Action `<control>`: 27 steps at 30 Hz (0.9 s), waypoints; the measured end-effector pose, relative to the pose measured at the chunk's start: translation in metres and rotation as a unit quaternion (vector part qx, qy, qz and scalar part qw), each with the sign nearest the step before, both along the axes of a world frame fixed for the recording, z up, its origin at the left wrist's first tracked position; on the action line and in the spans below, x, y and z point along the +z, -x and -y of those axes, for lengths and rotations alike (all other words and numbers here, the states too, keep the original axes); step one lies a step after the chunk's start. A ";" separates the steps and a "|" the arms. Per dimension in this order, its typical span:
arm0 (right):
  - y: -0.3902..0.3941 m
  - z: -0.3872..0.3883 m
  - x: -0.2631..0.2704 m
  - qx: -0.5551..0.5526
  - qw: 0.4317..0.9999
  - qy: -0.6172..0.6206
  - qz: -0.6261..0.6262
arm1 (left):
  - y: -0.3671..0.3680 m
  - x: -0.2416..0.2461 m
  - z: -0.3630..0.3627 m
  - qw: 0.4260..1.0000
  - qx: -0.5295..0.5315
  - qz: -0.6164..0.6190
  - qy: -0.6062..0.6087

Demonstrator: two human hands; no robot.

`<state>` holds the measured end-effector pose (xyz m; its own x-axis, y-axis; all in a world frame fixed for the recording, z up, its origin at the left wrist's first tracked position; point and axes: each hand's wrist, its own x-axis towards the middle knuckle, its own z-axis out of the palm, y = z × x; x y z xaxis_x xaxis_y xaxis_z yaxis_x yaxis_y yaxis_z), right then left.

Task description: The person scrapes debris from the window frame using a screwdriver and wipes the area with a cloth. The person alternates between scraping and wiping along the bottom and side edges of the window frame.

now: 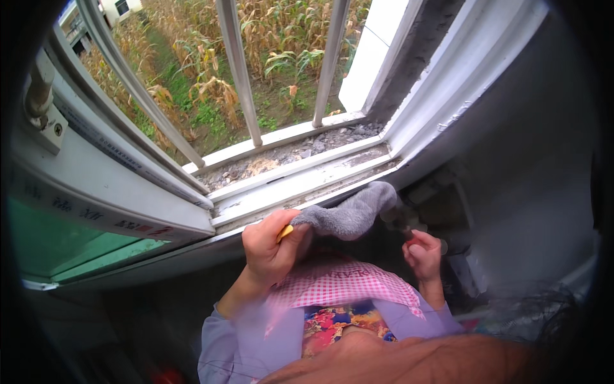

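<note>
My left hand (271,242) is closed around one end of a grey cloth (348,218), which has a fleecy look like a towel or sock. A small yellow piece (284,233) pokes out between thumb and fingers of that hand; its other part is hidden. The cloth stretches rightward along the inner edge of the white window sill (297,185). Off to the right, apart from the cloth, my right hand (424,254) grips a small red object (410,238), perhaps a handle. Blur and dark surroundings hide what lies beyond its top.
Metal bars (242,77) stand outside the window, with dry maize plants (283,29) beyond. Gravel and debris (316,144) lie along the outer ledge. At left is a white sash frame (115,177) bearing writing. Dark, unclear items (441,201) sit below the sill at right.
</note>
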<state>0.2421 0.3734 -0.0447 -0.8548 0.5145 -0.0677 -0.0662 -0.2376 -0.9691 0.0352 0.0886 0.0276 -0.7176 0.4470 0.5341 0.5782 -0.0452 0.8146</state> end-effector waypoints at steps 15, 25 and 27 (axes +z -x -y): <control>0.077 0.026 0.099 0.137 0.828 -0.542 -0.044 | -0.023 -0.079 -0.043 0.951 -0.163 0.230 0.124; 0.170 0.072 0.213 0.307 0.495 -0.808 -0.092 | -0.030 -0.073 -0.038 0.910 -0.166 0.357 -0.128; 0.175 0.083 0.196 0.319 0.531 -0.777 -0.109 | -0.029 -0.066 -0.026 0.896 -0.122 0.382 -0.190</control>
<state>0.0674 0.2907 0.1516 -0.7893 -0.5951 0.1511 -0.6035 0.7972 -0.0127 0.0645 0.1148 -0.0382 -0.8446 0.5302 0.0742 -0.2071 -0.4514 0.8680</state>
